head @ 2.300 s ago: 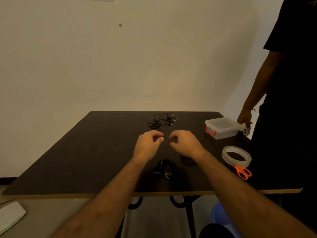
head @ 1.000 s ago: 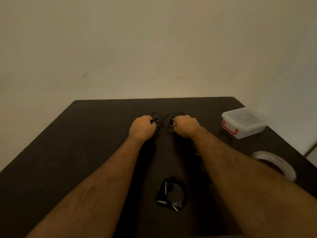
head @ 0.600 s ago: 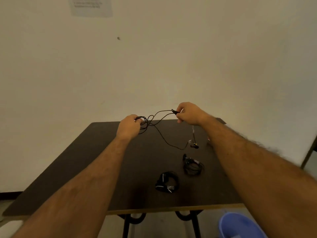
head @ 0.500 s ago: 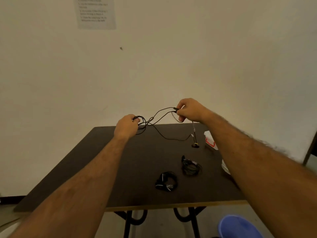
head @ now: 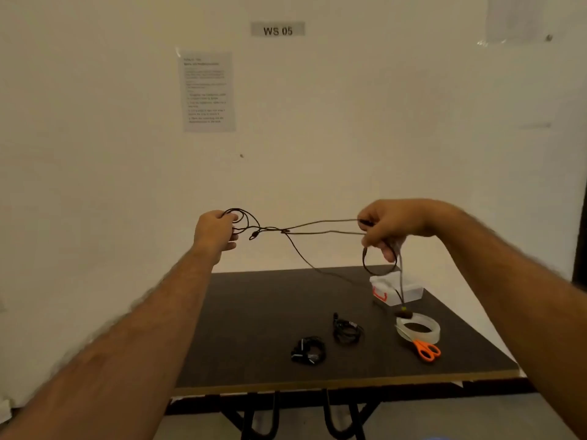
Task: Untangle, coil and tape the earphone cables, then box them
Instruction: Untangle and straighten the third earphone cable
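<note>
A black earphone cable stretches in the air between both hands, high above the dark table. My left hand grips a bunch of small loops at one end. My right hand pinches two strands at the other end; a loop and a strand with an earbud hang below it. A knot sits along the strands near the left hand. Two coiled black earphones lie on the table, one near the front and one to its right. A clear lidded box with a red latch stands at the right.
A roll of clear tape and orange-handled scissors lie at the table's right front. The wall behind carries a printed sheet and a "WS 05" label. The table's front edge is close below.
Both hands picked the tangled cable off the table, lifted it and pulled apart, so the strands now run taut between them. The person at the right is gone from view.
</note>
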A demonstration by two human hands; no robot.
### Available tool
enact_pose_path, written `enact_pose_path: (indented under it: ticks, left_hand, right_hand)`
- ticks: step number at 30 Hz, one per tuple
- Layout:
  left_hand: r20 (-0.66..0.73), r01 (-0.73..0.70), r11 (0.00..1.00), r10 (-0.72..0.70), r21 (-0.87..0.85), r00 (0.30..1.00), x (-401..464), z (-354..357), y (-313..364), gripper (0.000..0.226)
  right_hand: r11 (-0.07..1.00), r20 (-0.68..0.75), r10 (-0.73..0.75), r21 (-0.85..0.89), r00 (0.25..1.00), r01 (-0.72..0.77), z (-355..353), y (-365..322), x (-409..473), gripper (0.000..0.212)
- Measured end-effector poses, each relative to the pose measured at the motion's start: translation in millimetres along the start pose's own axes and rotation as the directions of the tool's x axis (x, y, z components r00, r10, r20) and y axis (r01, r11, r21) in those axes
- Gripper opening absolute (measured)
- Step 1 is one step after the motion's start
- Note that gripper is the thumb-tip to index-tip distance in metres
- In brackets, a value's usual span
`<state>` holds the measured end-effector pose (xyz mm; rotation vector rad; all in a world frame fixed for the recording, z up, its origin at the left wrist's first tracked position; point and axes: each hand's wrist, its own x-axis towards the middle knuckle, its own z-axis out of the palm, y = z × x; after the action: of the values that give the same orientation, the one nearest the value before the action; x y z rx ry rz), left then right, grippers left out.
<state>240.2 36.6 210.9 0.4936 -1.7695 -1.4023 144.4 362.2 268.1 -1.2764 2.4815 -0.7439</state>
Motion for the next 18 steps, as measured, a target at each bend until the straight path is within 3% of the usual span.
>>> enact_pose_path:
  ticks: [4,7,10,12,15,18]
  left_hand:
    - [0.024,-0.067,0.992,0.070,-0.104,0.997,-19.0,-6.0,52.2,0.018]
    - [0.208,-0.135,0.986,0.152,-0.095,0.966,-42.8,6.9,87.4,0.014]
    - [0.352,-0.221,0.972,0.235,-0.080,0.906,-68.0,23.6,113.2,0.014]
    - [0.428,-0.272,0.959,0.278,-0.077,0.860,-82.0,32.9,123.8,0.016]
    - [0.554,-0.323,0.945,0.300,-0.059,0.777,-100.0,44.3,131.4,0.015]
    - [0.620,-0.412,0.911,0.328,-0.008,0.713,-114.5,52.1,129.9,0.015]
  right_hand:
    - [0.998,0.249,0.061,-0.045,0.966,-0.051,10.8,-0.6,-34.9,0.016]
    - [0.996,0.374,0.083,-0.069,0.924,-0.061,29.1,-4.0,-47.5,0.015]
    - [0.979,0.398,0.145,-0.190,0.906,-0.074,45.2,-6.8,-52.7,0.023]
    - [0.974,0.323,0.130,-0.216,0.937,-0.061,46.7,-10.4,-54.9,0.031]
    - [0.997,-0.035,-0.063,-0.046,0.997,0.061,37.0,-23.6,-54.1,0.043]
    - [0.933,-0.320,-0.183,0.242,0.930,0.267,32.3,-43.8,-47.4,0.055]
